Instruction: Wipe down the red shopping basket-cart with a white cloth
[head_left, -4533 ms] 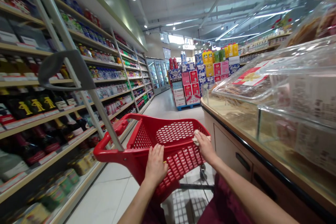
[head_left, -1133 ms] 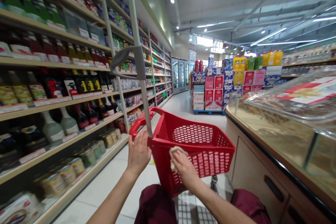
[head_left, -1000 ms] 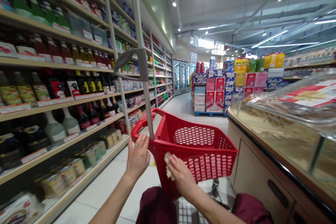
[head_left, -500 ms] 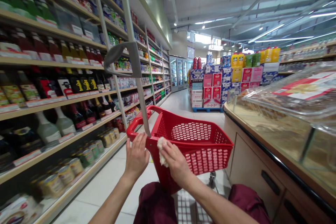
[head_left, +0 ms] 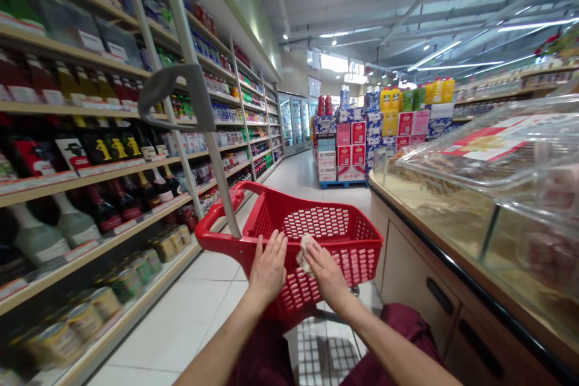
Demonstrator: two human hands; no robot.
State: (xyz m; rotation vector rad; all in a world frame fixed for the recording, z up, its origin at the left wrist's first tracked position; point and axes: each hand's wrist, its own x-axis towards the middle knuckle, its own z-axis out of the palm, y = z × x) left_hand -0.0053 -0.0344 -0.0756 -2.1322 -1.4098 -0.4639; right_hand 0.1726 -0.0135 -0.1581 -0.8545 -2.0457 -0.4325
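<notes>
A red plastic shopping basket [head_left: 362, 226] with perforated walls stands in front of me, with a red handle [head_left: 208, 230] on its left end. My right hand [head_left: 326, 268] is closed on a crumpled off-white cloth [head_left: 306, 251] and presses it against the basket's near side, just below the rim. To its left, my left hand [head_left: 270, 265] lies against the same side, its fingers stretched up to the rim and holding nothing. A metal pole [head_left: 220, 184] with a grey loop grip [head_left: 199, 99] rises beside the handle.
Shelves of bottles and cans [head_left: 149, 160] line the left. At right runs a wooden counter [head_left: 409, 259] with a clear plastic cover [head_left: 452, 163]. Stacked boxes [head_left: 350, 148] and juice bottles [head_left: 393, 99] stand ahead, with glass-door fridges [head_left: 296, 120] behind.
Both hands have moved right along the basket's near side, the right one taking the cloth with it. My left hand has left the spot by the pole's foot. The view has shifted right.
</notes>
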